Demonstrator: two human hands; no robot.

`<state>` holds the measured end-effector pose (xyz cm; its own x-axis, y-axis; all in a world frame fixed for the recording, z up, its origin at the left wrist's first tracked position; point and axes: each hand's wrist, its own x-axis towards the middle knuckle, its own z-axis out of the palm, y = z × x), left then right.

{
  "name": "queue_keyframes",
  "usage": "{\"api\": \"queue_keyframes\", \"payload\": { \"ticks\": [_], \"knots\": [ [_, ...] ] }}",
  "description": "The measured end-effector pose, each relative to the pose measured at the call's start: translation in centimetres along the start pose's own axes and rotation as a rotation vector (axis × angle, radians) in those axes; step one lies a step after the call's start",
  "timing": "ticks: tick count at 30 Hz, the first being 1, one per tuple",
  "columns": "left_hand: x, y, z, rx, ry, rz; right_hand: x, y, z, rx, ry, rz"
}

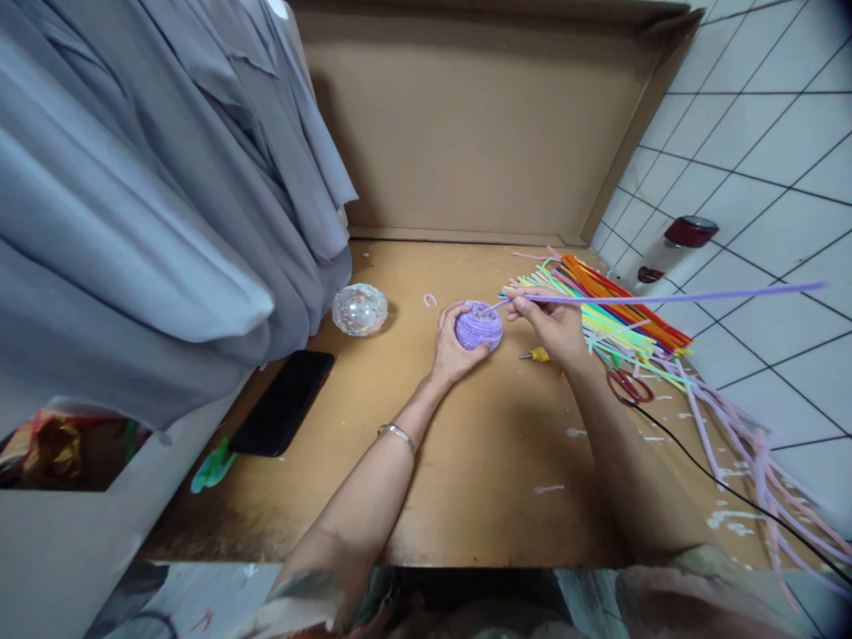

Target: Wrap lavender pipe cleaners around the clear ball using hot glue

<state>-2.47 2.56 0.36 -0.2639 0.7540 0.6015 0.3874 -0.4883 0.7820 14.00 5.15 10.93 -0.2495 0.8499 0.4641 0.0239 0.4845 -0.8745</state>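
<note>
My left hand [454, 348] is wrapped round a purple ball [480, 328] whose surface is covered in coiled fuzzy strands, with a greyish opening at its top. In my right hand [547, 324], thumb and fingers pinch a long purple pipe cleaner [672, 298]. One end of it reaches the top of the ball; the other sticks out far to the right. Beneath the right hand, on the table, lies a yellow tool with a metal tip [536, 354], partly hidden by the wrist.
Many coloured pipe cleaners [626, 311] lie at the right, near red-handled scissors [629, 386] and a black cable [719, 488]. A clear ball [359, 310], a black phone [283, 404] and a green-blue item [213, 466] are at the left. Grey cloth [166, 195] hangs there; cardboard [466, 124] stands behind.
</note>
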Motion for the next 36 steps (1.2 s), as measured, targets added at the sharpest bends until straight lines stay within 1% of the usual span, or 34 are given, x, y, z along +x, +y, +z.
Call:
{"api": "queue_keyframes", "payload": {
  "ticks": [5, 9, 12, 15, 19, 23, 26, 29, 33, 36],
  "knots": [
    [0.1, -0.1, -0.2, 0.051, -0.006, 0.012, 0.0, 0.8, -0.1, -0.185, -0.042, -0.047],
    [0.1, -0.2, -0.1, 0.085, -0.026, 0.052, 0.0, 1.8, 0.0, -0.352, -0.049, -0.111],
    [0.0, -0.3, -0.1, 0.105, -0.043, 0.077, -0.2, 2.7, 0.3, -0.470, -0.087, -0.162],
    [0.0, -0.3, -0.2, 0.114, -0.046, 0.090, -0.5, 3.6, 0.5, -0.565, -0.134, -0.212],
    [0.0, -0.2, -0.3, 0.119, -0.054, 0.101, -0.9, 4.6, 0.6, -0.642, -0.155, -0.253],
    [0.0, -0.1, -0.4, 0.135, -0.057, 0.085, -1.2, 4.8, 0.8, -0.665, -0.177, -0.227],
    [0.0, -0.1, -0.4, 0.098, -0.044, 0.068, -1.3, 4.7, 1.0, -0.626, -0.134, -0.230],
    [0.0, -0.2, -0.4, 0.075, -0.035, 0.067, -1.4, 4.8, 1.2, -0.546, -0.063, -0.318],
    [0.0, -0.3, -0.4, 0.139, -0.042, 0.101, -1.4, 5.7, 1.6, -0.457, 0.002, -0.444],
    [0.1, -0.4, -0.4, 0.159, -0.055, 0.116, -1.6, 6.4, 1.8, -0.443, 0.018, -0.461]
  ]
}}
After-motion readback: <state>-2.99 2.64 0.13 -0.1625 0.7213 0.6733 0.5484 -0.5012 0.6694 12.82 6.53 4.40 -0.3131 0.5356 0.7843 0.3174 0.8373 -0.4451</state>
